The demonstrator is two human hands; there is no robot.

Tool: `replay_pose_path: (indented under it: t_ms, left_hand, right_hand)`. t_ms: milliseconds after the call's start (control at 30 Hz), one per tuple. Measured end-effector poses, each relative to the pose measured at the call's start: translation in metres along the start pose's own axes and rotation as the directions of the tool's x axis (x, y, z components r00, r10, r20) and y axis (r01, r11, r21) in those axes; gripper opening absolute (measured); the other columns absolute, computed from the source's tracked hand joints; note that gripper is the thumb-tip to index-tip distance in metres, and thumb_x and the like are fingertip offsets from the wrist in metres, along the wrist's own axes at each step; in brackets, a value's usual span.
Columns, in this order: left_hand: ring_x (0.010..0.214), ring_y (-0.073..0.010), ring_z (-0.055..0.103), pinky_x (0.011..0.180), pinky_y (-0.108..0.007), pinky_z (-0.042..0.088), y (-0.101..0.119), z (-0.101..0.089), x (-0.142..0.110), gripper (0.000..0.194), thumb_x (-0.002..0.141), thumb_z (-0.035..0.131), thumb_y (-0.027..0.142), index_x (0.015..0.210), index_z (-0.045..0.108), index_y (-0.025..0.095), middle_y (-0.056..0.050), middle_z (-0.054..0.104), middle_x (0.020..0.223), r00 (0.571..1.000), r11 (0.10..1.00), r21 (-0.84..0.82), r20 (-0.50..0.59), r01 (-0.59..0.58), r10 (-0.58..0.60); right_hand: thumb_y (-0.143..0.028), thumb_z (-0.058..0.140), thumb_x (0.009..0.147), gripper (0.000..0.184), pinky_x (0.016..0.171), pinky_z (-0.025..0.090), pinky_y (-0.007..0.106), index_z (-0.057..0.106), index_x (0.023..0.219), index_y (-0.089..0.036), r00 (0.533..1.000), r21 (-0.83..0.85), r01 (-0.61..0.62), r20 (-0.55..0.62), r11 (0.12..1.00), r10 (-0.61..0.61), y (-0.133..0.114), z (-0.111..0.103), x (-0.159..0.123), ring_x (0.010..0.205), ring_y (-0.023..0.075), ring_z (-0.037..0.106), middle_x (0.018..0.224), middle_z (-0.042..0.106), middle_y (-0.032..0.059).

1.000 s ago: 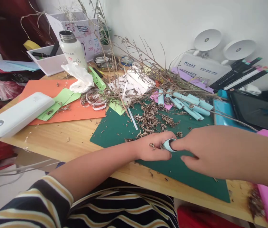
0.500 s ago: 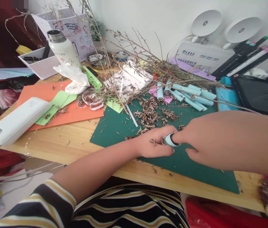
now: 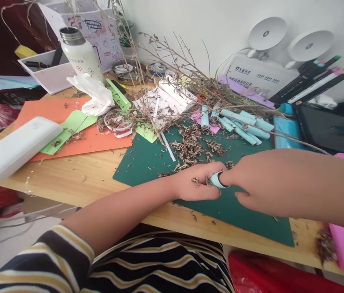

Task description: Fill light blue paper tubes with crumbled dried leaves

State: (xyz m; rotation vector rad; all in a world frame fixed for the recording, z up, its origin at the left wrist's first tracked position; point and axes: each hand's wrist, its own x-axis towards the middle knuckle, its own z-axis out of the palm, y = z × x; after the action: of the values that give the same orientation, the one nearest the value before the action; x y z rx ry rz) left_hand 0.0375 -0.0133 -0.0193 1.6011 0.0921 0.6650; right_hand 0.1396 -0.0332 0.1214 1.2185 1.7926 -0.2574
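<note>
My left hand (image 3: 194,183) is closed around a short light-blue paper tube (image 3: 215,180), whose open end faces right. My right hand (image 3: 259,181) points left, its index finger pushed into that opening. The right thumb stands apart below; the other right fingers are mostly hidden. Bits of dry leaf cling to my left hand by the thumb. Both hands are over a green cutting mat (image 3: 245,221). Just beyond them lies a heap of crumbled dry leaves (image 3: 190,142). Several more light-blue paper tubes (image 3: 245,125) lie behind, to the right of the heap.
Dry branches (image 3: 187,69) spread across the back. On the left are a white power bank (image 3: 19,142), orange paper (image 3: 107,144) and an uncapped bottle (image 3: 80,55). A twin-headed lamp (image 3: 254,75), black-barrelled markers (image 3: 315,83) and a dark tablet-like slab (image 3: 333,128) stand or lie at right.
The view has shifted slightly. My left hand still grips the paper tube and my right index finger is still inside it, with little visible movement of either.
</note>
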Motion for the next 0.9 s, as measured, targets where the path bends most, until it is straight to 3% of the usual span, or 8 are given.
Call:
replay_pose_path:
  t_ms: [233,400,567,733,900]
  left_hand:
    - [0.051,-0.0077,0.033,0.049,-0.019,0.028,-0.001,0.000,-0.001,0.017,0.066,0.050,0.014,0.075,0.036,0.017,0.006,0.035,0.056,1.000,1.000,0.014,0.011,-0.015,0.015]
    - [0.052,-0.0073,0.031,0.051,-0.020,0.028,0.004,-0.001,0.000,0.015,0.066,0.048,0.014,0.073,0.035,0.017,0.006,0.031,0.057,0.996,0.995,-0.061,0.055,0.078,-0.074]
    - [0.051,-0.0066,0.028,0.052,-0.020,0.027,0.009,-0.003,0.002,0.017,0.064,0.047,0.014,0.069,0.032,0.018,0.007,0.026,0.056,0.980,0.978,-0.110,0.110,0.178,-0.166]
    - [0.051,-0.0062,0.028,0.050,-0.020,0.025,0.009,-0.003,0.002,0.018,0.064,0.046,0.011,0.068,0.030,0.018,0.007,0.026,0.057,0.981,0.977,-0.130,0.120,0.168,-0.153]
    - [0.053,-0.0067,0.029,0.052,-0.020,0.026,0.008,-0.003,0.001,0.017,0.063,0.046,0.011,0.069,0.031,0.018,0.007,0.028,0.059,0.989,0.986,-0.124,0.110,0.110,-0.097]
  right_hand:
    - [-0.015,0.043,0.071,0.022,0.045,0.024,0.025,0.061,0.079,-0.024,0.996,-0.043,-0.019,0.092,0.999,0.022,-0.011,-0.008,-0.003,0.047,0.0116,0.040,0.065,0.053,0.0028]
    - [-0.016,0.041,0.069,0.025,0.042,0.022,0.025,0.062,0.079,-0.026,0.999,-0.012,0.009,-0.041,1.000,-0.010,-0.004,-0.001,-0.002,0.042,0.0116,0.036,0.057,0.052,0.0024]
    - [-0.016,0.044,0.068,0.027,0.042,0.023,0.024,0.062,0.085,-0.027,1.000,-0.028,-0.009,-0.028,1.000,0.008,-0.006,-0.004,-0.001,0.044,0.0114,0.039,0.060,0.054,0.0026]
    - [-0.014,0.041,0.069,0.023,0.043,0.025,0.025,0.063,0.073,-0.022,0.997,-0.044,-0.039,0.070,0.998,0.042,-0.011,-0.011,0.002,0.045,0.0122,0.041,0.059,0.053,0.0037]
    - [-0.017,0.040,0.070,0.026,0.043,0.025,0.025,0.061,0.083,-0.026,0.999,-0.039,-0.004,0.051,0.999,0.006,-0.007,-0.006,0.002,0.046,0.0134,0.044,0.058,0.053,0.0027]
